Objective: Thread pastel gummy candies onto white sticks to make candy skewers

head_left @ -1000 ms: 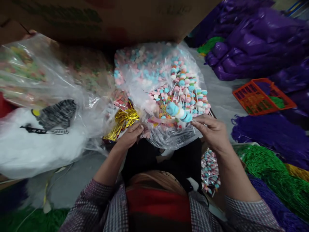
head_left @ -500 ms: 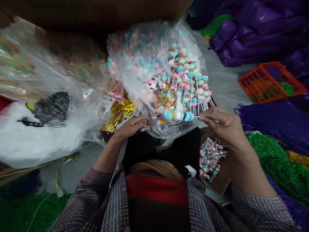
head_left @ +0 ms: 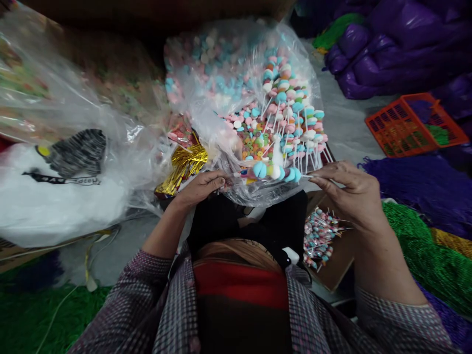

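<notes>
The left hand (head_left: 201, 188) and right hand (head_left: 346, 189) pinch the ends of a blue-and-white candy stick (head_left: 275, 171); many filled sticks (head_left: 295, 113) already lie in the clear plastic bag (head_left: 258, 194) beside loose candies (head_left: 221, 83)

Changes I log, by item:
1. candy skewer (head_left: 275, 171): a second ago it was tilted with the blue end raised. It now lies level along the near edge of the clear bag (head_left: 228, 123), with more bare stick showing at its right end.
2. right hand (head_left: 350, 189): shifted rightward, pinching the stick's tip.
3. left hand (head_left: 199, 189): risen slightly, fingertips now by the skewer's left end.
4. carton (head_left: 337, 268) of finished skewers: more of it in my view, lower right.
</notes>
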A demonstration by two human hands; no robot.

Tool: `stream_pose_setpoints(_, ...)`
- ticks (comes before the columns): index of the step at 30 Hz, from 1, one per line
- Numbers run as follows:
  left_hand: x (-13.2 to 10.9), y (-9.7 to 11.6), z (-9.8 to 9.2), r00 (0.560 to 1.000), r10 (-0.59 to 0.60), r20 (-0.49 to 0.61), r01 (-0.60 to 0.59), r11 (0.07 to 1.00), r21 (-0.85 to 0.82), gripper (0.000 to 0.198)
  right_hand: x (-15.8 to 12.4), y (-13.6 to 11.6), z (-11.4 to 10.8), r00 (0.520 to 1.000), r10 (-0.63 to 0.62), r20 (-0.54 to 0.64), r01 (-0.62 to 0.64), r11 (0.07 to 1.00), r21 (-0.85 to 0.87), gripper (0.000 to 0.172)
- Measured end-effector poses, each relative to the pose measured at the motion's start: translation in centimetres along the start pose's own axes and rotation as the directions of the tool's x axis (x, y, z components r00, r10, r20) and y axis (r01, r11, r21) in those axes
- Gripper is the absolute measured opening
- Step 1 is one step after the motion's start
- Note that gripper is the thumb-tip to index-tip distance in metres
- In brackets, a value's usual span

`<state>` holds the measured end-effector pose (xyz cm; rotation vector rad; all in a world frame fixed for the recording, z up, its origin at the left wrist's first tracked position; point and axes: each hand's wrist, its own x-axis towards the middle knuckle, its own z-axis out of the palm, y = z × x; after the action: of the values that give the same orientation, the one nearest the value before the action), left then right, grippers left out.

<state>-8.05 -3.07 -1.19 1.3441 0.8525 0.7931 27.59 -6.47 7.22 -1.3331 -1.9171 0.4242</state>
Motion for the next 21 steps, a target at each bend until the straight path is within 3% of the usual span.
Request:
stream_pose_setpoints(4,0.0,-0.2,0.1,1.000,-0.010,0.010,0.010,1.000,-0.017,0.041,-0.5,-0.4,0.2,0.993,0.084,-0.078,-0.077,0.993,0.092,0.007)
stream_pose_setpoints(7,0.1,-0.2,0.4,0.999,0.006,0.035,-0.005,1.000,-0.011,0.040,-0.8,-0.9,1.6,0.987,0.130,-0.099,-0.105,0.970,0.221,0.002)
stream_pose_setpoints(12,0.6,0.9,1.3,1.000,-0.004,0.011,0.003,0.991,0.137,0.043,-0.3,-2.8,5.3,0.956,0.291,-0.049,-0.237,0.857,0.457,0.019)
stream_pose_setpoints(15,0.8,1.8,1.9,1.000,-0.012,0.010,0.010,0.977,0.212,0.041,0.8,-4.0,7.1,0.946,0.323,-0.033,-0.255,0.803,0.538,0.026)
stream_pose_setpoints(21,0.9,2.2,2.4,1.000,-0.008,0.011,0.005,0.976,0.218,0.043,1.9,-5.3,8.5,0.932,0.358,0.052,-0.312,0.723,0.616,0.034)
